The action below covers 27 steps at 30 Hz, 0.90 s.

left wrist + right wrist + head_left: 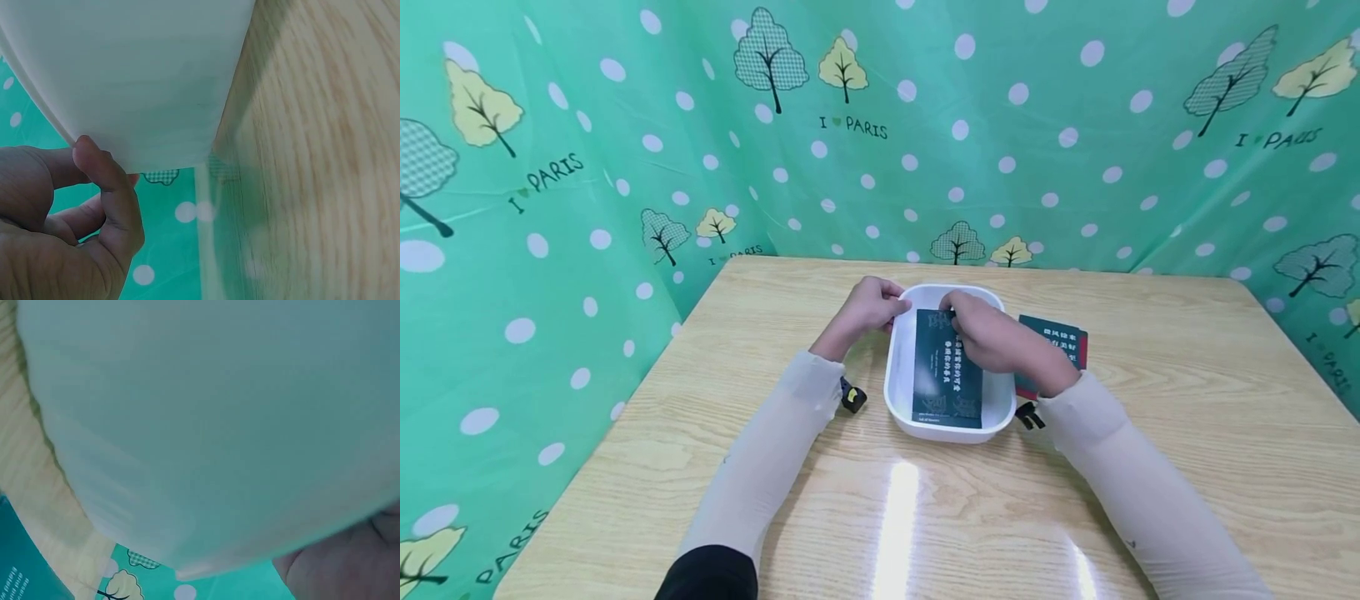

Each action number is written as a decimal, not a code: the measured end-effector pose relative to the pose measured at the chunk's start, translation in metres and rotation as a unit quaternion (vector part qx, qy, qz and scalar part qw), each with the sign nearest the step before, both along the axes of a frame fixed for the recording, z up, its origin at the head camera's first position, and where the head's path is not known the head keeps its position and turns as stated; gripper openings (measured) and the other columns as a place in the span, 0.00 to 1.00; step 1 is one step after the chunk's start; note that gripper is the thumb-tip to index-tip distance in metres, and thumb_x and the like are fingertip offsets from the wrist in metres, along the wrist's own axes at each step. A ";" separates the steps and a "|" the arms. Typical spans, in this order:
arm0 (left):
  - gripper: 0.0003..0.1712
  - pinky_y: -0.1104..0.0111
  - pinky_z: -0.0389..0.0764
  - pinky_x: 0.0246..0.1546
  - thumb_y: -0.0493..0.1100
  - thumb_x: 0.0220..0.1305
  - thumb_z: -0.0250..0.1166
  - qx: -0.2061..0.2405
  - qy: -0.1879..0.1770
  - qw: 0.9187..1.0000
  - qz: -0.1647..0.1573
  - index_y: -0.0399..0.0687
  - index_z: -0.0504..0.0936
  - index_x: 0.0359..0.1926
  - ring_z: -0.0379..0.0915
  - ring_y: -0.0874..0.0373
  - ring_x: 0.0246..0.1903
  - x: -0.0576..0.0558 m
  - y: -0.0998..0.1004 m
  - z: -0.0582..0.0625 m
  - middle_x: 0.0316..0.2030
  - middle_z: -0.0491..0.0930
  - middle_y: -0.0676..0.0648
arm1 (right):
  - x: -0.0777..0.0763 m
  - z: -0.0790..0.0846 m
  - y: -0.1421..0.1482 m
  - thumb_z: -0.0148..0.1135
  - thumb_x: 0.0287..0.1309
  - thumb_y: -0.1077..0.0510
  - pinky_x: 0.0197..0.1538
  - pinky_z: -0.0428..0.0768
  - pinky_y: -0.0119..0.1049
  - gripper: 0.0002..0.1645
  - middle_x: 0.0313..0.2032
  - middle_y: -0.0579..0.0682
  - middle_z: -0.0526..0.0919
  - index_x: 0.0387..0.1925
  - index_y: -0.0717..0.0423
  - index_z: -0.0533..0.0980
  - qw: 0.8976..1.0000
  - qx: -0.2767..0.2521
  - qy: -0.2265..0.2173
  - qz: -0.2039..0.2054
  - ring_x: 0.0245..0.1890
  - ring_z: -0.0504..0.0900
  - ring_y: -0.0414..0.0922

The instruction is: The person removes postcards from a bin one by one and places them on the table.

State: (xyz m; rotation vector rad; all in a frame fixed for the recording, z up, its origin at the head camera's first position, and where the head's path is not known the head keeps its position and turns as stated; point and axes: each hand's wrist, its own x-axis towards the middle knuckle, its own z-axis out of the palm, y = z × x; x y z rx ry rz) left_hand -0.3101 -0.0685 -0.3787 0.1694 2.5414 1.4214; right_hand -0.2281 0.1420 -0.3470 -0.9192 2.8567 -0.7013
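A white plastic bin (895, 404) with rounded corners stands on the table. My left hand (874, 305) pinches its far left rim between thumb and fingers; the left wrist view shows the thumb against the bin's outer wall (150, 81). Inside the bin is a dark green booklet (936, 375) with white lettering. My right hand (992, 337) reaches over the bin and grips the booklet near its far end, covering its upper right part. In the right wrist view, the bin's side (200, 437) hides the fingers.
More dark green booklets (1060, 335), one with a red edge, lie on the table right of the bin, partly behind the right forearm. The wooden table (805, 517) meets a green patterned curtain (925, 183) at the back and left.
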 end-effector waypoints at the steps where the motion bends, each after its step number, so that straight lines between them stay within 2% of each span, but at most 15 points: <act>1: 0.13 0.66 0.84 0.25 0.43 0.67 0.64 0.001 0.001 1.000 -0.001 0.40 0.81 0.49 0.79 0.56 0.24 0.000 0.000 0.000 0.35 0.82 0.43 | 0.001 0.002 0.001 0.36 0.76 0.65 0.52 0.79 0.45 0.14 0.49 0.57 0.72 0.58 0.62 0.60 1.000 -0.007 -0.001 -0.003 0.47 0.75 0.47; 5: 0.13 0.66 0.84 0.25 0.43 0.67 0.64 -0.002 0.003 1.000 -0.002 0.40 0.81 0.48 0.78 0.56 0.23 0.000 0.000 -0.001 0.35 0.82 0.43 | 0.003 0.009 0.004 0.37 0.76 0.65 0.51 0.79 0.45 0.14 0.49 0.56 0.72 0.58 0.62 0.61 0.999 -0.034 0.005 -0.023 0.48 0.75 0.48; 14: 0.14 0.69 0.83 0.22 0.43 0.67 0.64 -0.006 0.001 1.000 0.003 0.40 0.81 0.49 0.78 0.55 0.24 0.000 0.001 0.000 0.35 0.81 0.43 | 0.004 0.025 0.019 0.36 0.76 0.64 0.46 0.79 0.43 0.14 0.47 0.55 0.70 0.58 0.62 0.62 0.995 -0.072 0.054 -0.050 0.44 0.73 0.49; 21: 0.14 0.67 0.84 0.24 0.42 0.66 0.65 0.000 0.004 1.000 0.001 0.39 0.81 0.49 0.78 0.56 0.23 0.001 0.001 0.000 0.34 0.82 0.43 | 0.002 0.036 0.039 0.37 0.75 0.64 0.39 0.78 0.43 0.13 0.43 0.58 0.71 0.56 0.64 0.62 0.988 -0.109 0.088 -0.066 0.39 0.74 0.50; 27: 0.13 0.65 0.84 0.25 0.42 0.67 0.64 0.002 0.005 1.000 0.001 0.39 0.81 0.49 0.78 0.56 0.23 0.001 0.001 -0.001 0.34 0.81 0.43 | -0.001 0.043 0.058 0.36 0.76 0.64 0.38 0.74 0.45 0.15 0.43 0.61 0.71 0.57 0.68 0.61 0.981 -0.131 0.117 -0.079 0.39 0.71 0.52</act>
